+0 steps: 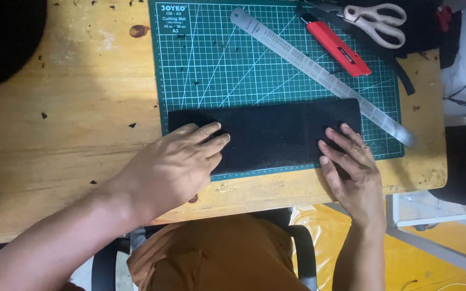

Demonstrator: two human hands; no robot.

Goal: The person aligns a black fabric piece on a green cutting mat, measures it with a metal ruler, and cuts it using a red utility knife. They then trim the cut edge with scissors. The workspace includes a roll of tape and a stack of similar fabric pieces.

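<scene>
Pressing flat with both palms, I've got my left hand (176, 161) spread open on the left end of the black fabric strip (268, 134) and my right hand (351, 167) open on its right end, neither clenched, just pinning it to the green cutting mat (217, 59); I judge even downward pressure keeps it from creeping. The strip's near edge sits close to the mat's front border, and beyond it lie the steel ruler (319, 73), the red utility knife (335, 48) and the scissors (376, 21), leaving open grid to the upper left.
</scene>
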